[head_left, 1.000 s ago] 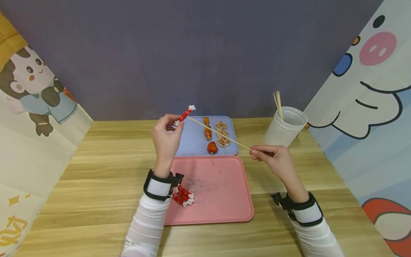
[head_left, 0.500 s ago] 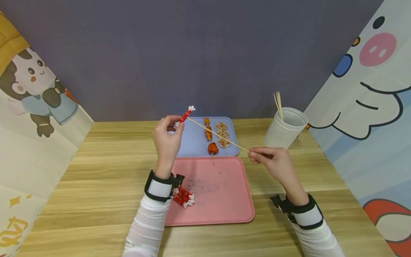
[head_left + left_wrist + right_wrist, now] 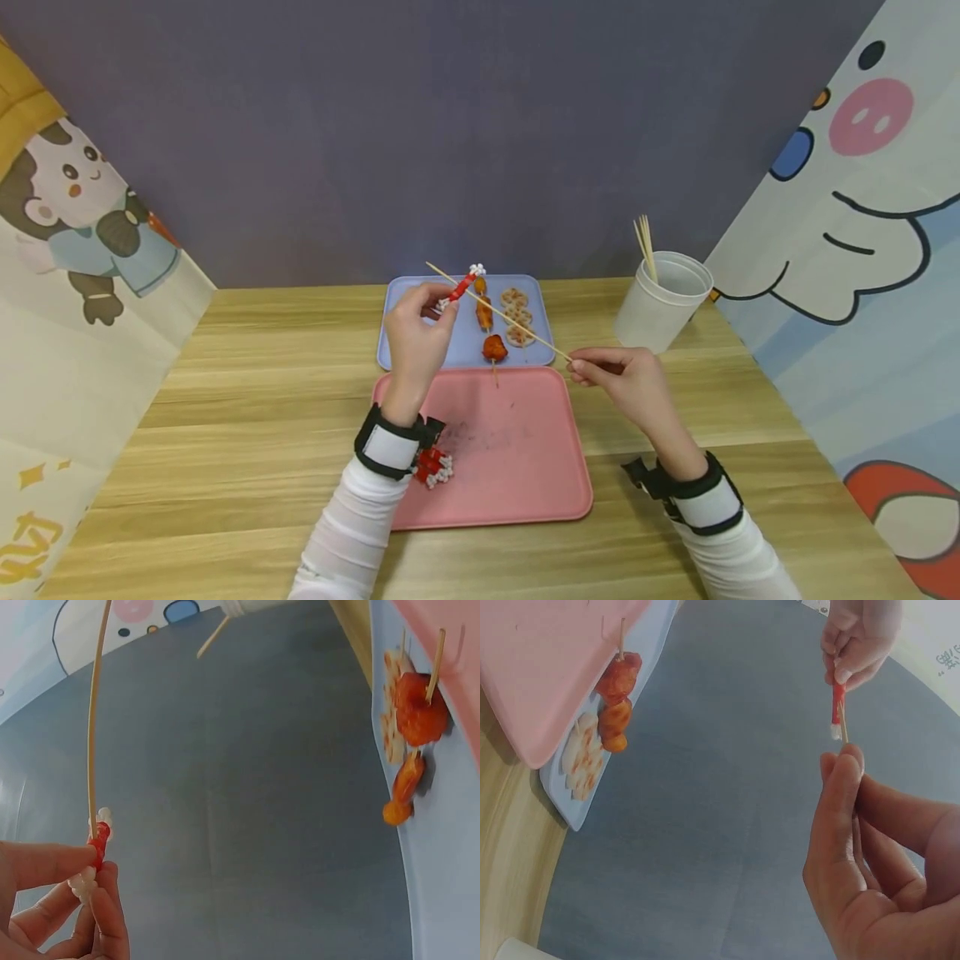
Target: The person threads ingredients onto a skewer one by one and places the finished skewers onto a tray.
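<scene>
My left hand (image 3: 420, 333) pinches a small red stick-shaped food piece (image 3: 463, 287) with white, knobbly ends between thumb and fingers. A thin wooden skewer (image 3: 528, 330) crosses the piece, and its tip shows beyond it on the left. My right hand (image 3: 621, 375) pinches the skewer's other end, thumb against fingers. In the left wrist view the skewer (image 3: 94, 735) meets the red middle of the piece (image 3: 98, 851) right at the fingertips. Several similar red pieces (image 3: 431, 465) lie on the pink tray (image 3: 517, 454), partly hidden behind the left wrist strap.
A pale blue tray (image 3: 467, 354) behind the pink one bears a skewer of orange-brown food (image 3: 494, 347) and another of lotus root slices (image 3: 519, 336). At the back right stands a white cup (image 3: 652, 312) with several bare skewers (image 3: 645, 242). A dark wall rises behind the table.
The skewer's tip now extends past the red piece, where before it stopped at it. My left hand has moved right and slightly down, towards the right hand, which has shifted slightly left.
</scene>
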### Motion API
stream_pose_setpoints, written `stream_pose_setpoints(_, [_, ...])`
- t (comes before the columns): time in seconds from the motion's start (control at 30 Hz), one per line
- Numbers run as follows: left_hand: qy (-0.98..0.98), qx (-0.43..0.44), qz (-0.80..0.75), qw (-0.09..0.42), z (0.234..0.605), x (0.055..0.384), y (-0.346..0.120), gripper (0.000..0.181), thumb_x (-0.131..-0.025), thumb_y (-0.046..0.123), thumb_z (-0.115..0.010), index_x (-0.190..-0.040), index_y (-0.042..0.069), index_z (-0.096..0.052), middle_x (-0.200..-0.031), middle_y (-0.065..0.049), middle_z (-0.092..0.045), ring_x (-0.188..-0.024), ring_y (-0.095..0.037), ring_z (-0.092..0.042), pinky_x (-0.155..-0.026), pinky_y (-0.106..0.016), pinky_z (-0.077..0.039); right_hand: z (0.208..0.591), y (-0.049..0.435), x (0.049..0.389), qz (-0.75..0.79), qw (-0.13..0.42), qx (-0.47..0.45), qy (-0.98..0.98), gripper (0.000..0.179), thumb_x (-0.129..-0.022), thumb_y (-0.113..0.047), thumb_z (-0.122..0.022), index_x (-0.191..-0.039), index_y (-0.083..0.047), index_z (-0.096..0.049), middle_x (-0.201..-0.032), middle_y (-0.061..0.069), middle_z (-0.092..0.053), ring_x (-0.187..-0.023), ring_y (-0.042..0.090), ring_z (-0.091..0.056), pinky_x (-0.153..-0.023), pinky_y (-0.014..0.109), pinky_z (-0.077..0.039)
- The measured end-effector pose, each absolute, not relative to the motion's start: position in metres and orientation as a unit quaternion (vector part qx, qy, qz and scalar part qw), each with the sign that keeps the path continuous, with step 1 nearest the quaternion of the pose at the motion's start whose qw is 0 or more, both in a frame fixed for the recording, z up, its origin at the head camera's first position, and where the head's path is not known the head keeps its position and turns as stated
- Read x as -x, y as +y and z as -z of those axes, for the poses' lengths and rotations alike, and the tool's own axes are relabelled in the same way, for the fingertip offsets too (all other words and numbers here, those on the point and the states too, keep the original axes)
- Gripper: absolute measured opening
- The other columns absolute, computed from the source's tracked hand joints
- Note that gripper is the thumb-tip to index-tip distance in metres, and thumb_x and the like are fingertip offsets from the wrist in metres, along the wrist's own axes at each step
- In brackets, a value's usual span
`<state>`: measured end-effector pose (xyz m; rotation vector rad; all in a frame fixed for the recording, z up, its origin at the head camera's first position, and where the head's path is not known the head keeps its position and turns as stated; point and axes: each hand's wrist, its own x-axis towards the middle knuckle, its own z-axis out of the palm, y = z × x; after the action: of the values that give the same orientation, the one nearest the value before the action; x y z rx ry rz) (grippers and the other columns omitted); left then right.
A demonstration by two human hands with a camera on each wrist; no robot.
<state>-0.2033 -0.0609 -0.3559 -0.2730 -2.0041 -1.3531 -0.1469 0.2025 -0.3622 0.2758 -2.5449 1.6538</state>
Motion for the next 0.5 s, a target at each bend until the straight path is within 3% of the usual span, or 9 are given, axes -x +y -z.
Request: stream_pose_setpoints(0.5, [-0.789,0.162,0.513,0.297,0.366,0.193,-0.031,0.012,-0.077,0.000,-0.069,-0.088,0.004,-0.072,-0.081,-0.009,-0.068,-0.070,-0.019,-0.061,-0.059,-0.029,-0.052,0.364,0.195,0.144,-0.564,0.046,-0.089,-0.820,0.022,-0.086,-0.007,-0.068,-0.101,0.009,-0.070,-0.090,0.026,-0.070,-0.070,0.010,-0.071,-0.066,0.037,-0.058])
